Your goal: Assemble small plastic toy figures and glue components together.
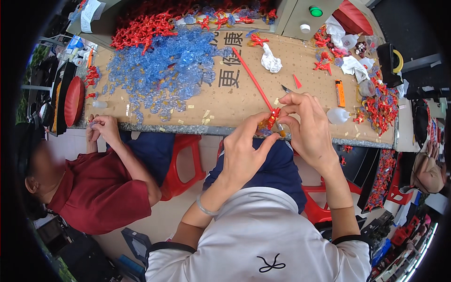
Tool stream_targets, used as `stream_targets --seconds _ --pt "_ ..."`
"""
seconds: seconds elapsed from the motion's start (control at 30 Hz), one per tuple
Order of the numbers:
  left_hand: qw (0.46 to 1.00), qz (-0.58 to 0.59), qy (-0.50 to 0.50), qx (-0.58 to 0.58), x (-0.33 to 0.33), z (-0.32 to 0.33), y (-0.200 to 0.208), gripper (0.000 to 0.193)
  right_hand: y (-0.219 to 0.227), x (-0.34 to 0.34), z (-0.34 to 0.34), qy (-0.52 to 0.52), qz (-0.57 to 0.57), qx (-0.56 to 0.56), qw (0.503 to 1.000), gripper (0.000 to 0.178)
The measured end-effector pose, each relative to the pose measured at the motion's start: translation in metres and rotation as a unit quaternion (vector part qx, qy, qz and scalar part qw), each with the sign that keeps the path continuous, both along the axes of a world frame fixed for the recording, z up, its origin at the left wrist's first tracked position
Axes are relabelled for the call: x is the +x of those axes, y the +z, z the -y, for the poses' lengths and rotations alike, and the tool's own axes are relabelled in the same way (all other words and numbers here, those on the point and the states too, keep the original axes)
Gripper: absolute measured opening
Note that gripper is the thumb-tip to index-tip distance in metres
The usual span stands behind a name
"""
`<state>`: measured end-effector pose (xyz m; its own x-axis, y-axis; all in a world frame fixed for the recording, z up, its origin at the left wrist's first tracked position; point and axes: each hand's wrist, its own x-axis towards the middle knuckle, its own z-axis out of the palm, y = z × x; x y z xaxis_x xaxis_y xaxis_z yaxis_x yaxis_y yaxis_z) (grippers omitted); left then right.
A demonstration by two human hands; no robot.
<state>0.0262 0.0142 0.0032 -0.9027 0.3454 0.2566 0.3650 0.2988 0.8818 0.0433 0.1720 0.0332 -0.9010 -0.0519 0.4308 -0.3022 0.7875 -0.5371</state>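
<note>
A small glossy red figure (271, 120) with yellow details is held at the table's front edge. My left hand (244, 152) pinches it between thumb and forefinger. Close beside it on the right, my right hand (307, 129) is closed, thumb against fingers, on a slim tool (285, 88) whose dark pointed end shows above the fingers. What kind of tool it is, I cannot tell. A long red stick (253, 77) slants over the table and reaches down to the figure. A small amber piece (282, 134) shows just below the fingertips.
Blue clear plastic pieces (164, 70) lie heaped at the left, behind them red figures (145, 30). An orange lighter (340, 94), a white squeeze bottle (338, 115) and more red figures (383, 110) are at the right. A co-worker (101, 188) in dark red sits on the left.
</note>
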Motion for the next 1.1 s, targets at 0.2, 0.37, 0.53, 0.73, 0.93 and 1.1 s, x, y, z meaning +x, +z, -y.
stream_targets --seconds 0.2,0.37,0.53,0.73,0.93,1.1 --pt "0.996 -0.076 -0.010 -0.034 -0.001 0.000 0.002 0.038 0.001 0.001 0.001 0.000 -0.004 0.003 1.000 0.034" --pt "0.993 -0.106 -0.013 -0.052 0.000 -0.002 0.003 0.037 0.002 0.004 -0.001 -0.010 0.011 -0.009 1.000 0.037" --pt "0.998 -0.042 -0.036 -0.033 0.001 0.000 0.001 0.034 0.002 0.008 -0.004 -0.059 0.056 -0.059 0.995 0.042" --pt "0.928 0.286 -0.110 0.213 0.008 0.000 -0.003 0.031 -0.002 0.010 -0.024 -0.056 0.278 -0.322 0.903 0.035" --pt "0.885 0.352 -0.113 0.284 0.011 -0.003 -0.008 0.032 -0.001 0.015 -0.024 -0.025 0.358 -0.479 0.801 0.020" --pt "0.902 0.342 -0.069 0.254 0.012 -0.003 0.000 0.033 -0.002 0.016 -0.019 -0.034 0.353 -0.471 0.808 0.018"
